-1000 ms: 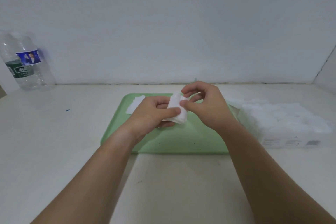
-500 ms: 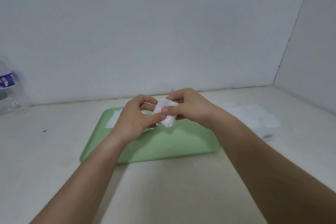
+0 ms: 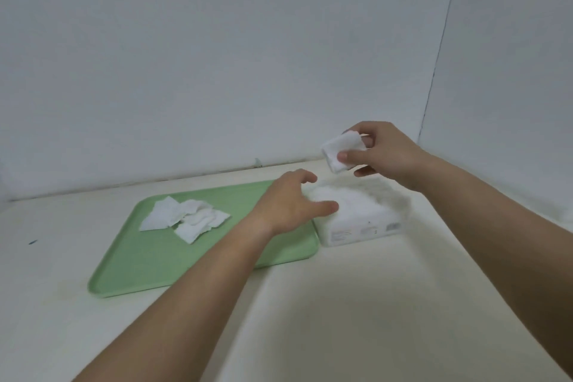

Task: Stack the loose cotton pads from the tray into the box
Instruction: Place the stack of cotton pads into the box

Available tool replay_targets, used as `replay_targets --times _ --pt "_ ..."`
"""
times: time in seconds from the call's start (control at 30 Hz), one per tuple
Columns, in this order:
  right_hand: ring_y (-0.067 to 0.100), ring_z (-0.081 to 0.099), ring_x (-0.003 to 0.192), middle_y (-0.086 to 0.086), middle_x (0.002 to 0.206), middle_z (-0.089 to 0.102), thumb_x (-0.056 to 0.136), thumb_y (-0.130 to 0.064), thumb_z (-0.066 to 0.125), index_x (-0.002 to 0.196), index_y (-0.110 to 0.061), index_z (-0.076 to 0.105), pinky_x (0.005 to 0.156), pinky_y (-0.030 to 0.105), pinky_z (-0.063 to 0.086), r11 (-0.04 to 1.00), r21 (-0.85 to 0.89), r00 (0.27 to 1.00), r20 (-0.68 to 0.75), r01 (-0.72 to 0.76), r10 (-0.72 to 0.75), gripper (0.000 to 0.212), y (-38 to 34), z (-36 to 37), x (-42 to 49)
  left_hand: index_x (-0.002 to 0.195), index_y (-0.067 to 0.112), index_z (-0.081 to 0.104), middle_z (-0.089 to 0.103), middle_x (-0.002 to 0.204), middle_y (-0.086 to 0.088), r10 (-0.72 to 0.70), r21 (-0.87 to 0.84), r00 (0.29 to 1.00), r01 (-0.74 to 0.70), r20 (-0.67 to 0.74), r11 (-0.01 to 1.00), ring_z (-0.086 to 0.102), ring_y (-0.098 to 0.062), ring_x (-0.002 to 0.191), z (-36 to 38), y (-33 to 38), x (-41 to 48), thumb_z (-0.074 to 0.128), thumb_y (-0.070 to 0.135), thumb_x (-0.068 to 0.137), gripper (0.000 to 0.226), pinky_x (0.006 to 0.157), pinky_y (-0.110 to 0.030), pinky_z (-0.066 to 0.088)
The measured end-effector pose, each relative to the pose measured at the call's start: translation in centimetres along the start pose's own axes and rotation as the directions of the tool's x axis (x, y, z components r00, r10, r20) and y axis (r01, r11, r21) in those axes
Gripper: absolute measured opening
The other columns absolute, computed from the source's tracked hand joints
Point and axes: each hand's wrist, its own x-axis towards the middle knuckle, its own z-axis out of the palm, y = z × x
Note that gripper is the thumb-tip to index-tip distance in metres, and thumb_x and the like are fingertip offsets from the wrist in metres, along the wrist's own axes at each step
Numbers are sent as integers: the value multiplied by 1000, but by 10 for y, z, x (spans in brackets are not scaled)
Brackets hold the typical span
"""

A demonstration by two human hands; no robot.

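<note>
My right hand [image 3: 384,155] holds a small stack of white cotton pads [image 3: 341,150] pinched between thumb and fingers, lifted above the far side of the box [image 3: 362,228]. The box is clear and white, filled with pads, and stands against the tray's right edge. My left hand [image 3: 291,205] hovers over the tray's right end with fingers spread and empty, its fingertips at the box's left side. Several loose cotton pads [image 3: 186,217] lie in a heap on the far left part of the green tray [image 3: 155,263].
The pale tabletop [image 3: 356,304] runs to white walls behind and to the right, which meet in a corner [image 3: 434,71] behind my right hand. A small blue mark [image 3: 32,242] lies on the table left of the tray.
My right hand carried the stack of pads up and to the right, over the box. My left hand let go of it and opened. The view swung right, so the bottle left the frame.
</note>
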Motion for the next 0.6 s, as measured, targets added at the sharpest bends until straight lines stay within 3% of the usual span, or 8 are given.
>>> replay_targets --times 0.17,0.33,0.6 --pt "12 69 84 2 97 70 82 -7 77 104 -13 68 76 33 60 998 -64 1000 -9 -12 11 25 21 -23 -11 156 20 32 41 153 0 -105 179 972 67 211 982 43 -21 138 27 8 32 84 61 70 108 104 -31 39" --pt "12 67 82 -2 91 69 79 -8 78 98 -15 68 75 34 60 995 -97 1000 -6 -28 28 22 36 -30 -13 156 26 32 37 148 -4 -162 348 957 70 241 935 31 -28 142 26 7 49 80 69 69 109 117 -47 33" --pt "6 69 77 -9 83 71 82 -13 77 98 -16 68 72 28 59 998 -53 998 31 -44 46 19 49 -26 -9 155 36 29 39 143 -2 -126 384 955 13 269 923 29 -29 139 24 -2 63 79 66 72 102 116 -49 31"
